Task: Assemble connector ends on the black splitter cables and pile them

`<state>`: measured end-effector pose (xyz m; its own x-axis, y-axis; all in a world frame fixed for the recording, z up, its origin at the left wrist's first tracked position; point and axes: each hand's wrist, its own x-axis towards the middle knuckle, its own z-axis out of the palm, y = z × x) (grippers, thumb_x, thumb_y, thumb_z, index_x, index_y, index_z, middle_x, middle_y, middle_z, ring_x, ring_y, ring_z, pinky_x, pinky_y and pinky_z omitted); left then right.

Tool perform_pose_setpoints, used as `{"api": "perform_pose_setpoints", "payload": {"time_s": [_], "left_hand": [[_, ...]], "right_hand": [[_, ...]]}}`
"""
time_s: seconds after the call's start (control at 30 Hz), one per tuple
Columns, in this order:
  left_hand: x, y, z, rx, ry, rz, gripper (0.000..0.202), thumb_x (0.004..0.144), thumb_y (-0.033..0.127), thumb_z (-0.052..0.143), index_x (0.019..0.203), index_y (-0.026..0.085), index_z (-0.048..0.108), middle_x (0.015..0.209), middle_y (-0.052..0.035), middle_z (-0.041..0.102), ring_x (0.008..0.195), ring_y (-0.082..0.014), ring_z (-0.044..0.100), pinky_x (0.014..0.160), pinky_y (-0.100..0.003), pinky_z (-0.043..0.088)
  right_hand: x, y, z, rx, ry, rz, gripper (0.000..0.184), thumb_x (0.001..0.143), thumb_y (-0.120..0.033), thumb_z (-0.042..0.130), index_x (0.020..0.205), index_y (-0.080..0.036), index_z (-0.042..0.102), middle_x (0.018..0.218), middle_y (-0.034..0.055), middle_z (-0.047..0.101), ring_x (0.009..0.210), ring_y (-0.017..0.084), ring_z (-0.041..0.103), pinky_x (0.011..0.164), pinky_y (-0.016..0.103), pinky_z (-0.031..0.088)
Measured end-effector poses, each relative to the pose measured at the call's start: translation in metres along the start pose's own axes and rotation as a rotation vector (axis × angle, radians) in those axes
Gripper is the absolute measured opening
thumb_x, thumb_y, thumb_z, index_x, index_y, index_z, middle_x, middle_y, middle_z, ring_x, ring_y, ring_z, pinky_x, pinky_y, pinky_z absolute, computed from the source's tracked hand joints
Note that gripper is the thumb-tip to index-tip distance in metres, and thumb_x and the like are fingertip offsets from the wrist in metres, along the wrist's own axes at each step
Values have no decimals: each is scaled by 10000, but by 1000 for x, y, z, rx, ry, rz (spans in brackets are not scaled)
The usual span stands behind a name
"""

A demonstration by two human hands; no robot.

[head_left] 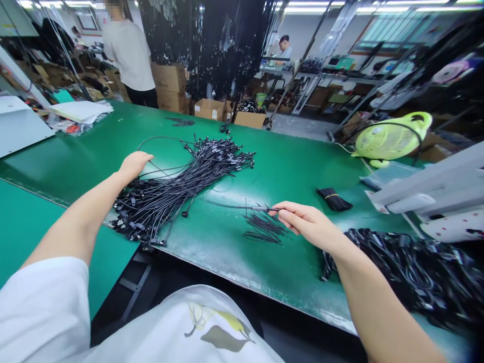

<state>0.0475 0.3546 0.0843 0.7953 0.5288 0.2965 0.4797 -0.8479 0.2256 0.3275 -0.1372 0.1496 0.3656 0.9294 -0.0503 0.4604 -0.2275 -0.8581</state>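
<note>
Between the thumb and fingers of my right hand [297, 216] is the end of a thin black cable [230, 206], with a grey sleeve near the fingertips. My left hand [136, 165] has its fingers pressed together on a black cable at the left side of a large bundle of black cables [181, 184]. Small connectors show at both ends of that bundle, which lies on the green table [212, 234]. Below and beside my right hand lie loose short black ties [266, 228].
At the right are a banded bunch of black ties [335, 199], a pile of coiled black cables [401, 267] and a yellow-green fan [393, 135]. Papers [81, 111] lie at the far left. Cardboard boxes [170, 85] and a standing person [128, 53] are beyond the table.
</note>
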Motion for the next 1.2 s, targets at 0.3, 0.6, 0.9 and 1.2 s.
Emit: {"api": "perform_pose_setpoints", "payload": {"time_s": [0.3,0.6,0.9,1.2], "left_hand": [[10,27,5,-270,49,-184,440,936,392,292,1087,144,623,1049,-112,720,919,-186,631,842,-293,480],[-21,97,-20,-716,-198,-220,387,844,506,481,798,168,665,618,-33,620,616,-190,608,706,-356,528],[-103,261,-13,-1425,-838,-3,329,870,487,584,925,196,729,656,-37,629,655,-178,637,769,-368,531],[-124,241,-13,-1661,-816,-247,314,820,439,677,900,140,728,507,73,332,409,-51,311,577,-275,468]], "right_hand": [[4,9,-28,523,443,-88,230,773,-450,698,785,-241,601,571,-59,320,428,80,241,414,266,138],[-1,42,-9,-439,638,-10,383,863,-582,435,757,-275,639,631,67,602,541,217,528,505,373,381],[18,-33,41,-538,318,-371,283,967,-289,416,966,-202,686,944,59,733,853,200,666,756,291,453],[26,55,-2,-652,541,-124,295,951,-338,427,948,-219,697,945,68,740,850,231,664,700,307,438]]}}
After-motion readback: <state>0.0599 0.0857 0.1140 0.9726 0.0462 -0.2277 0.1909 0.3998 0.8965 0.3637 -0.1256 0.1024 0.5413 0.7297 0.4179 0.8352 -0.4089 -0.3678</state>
